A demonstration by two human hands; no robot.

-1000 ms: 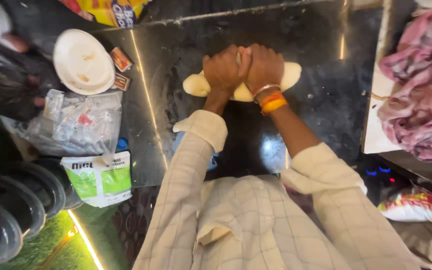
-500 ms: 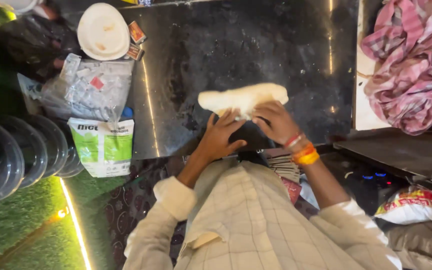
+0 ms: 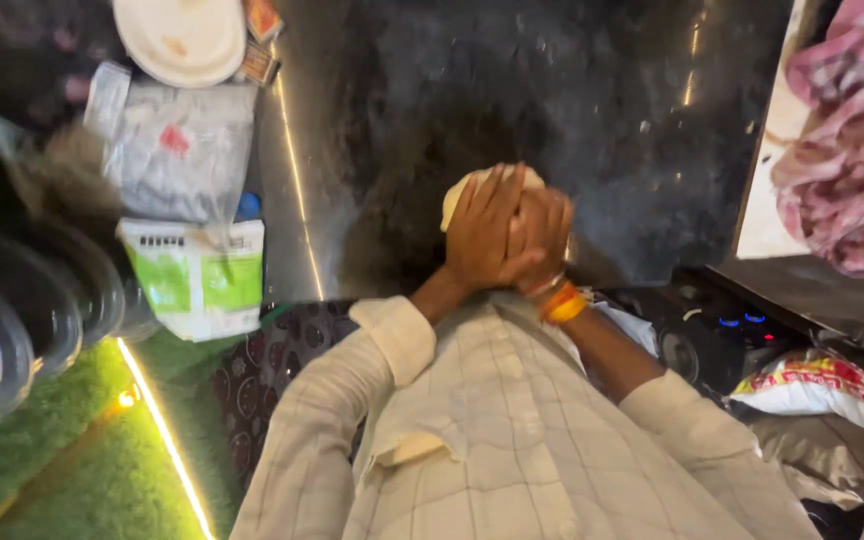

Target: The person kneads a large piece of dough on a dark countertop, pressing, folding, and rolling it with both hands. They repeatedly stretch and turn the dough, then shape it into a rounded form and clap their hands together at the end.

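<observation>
A pale lump of dough (image 3: 464, 190) lies on the dark stone counter (image 3: 552, 90), mostly covered by my hands. My left hand (image 3: 482, 232) lies flat on top of my right hand (image 3: 542, 235), both pressing down on the dough near the counter's front edge. My right wrist carries orange bangles (image 3: 562, 302). Only the far left rim of the dough shows.
A white plate (image 3: 182, 35) sits at the far left of the counter, with a clear plastic bag (image 3: 177, 150) and a green-and-white packet (image 3: 197, 280) beside it. Dark round containers (image 3: 22, 310) stand at the left. A pink cloth (image 3: 847, 150) lies at the right.
The dough was a long roll held at its near side by spread hands; now it is bunched into a lump and my hands are stacked on it. The view has shifted.
</observation>
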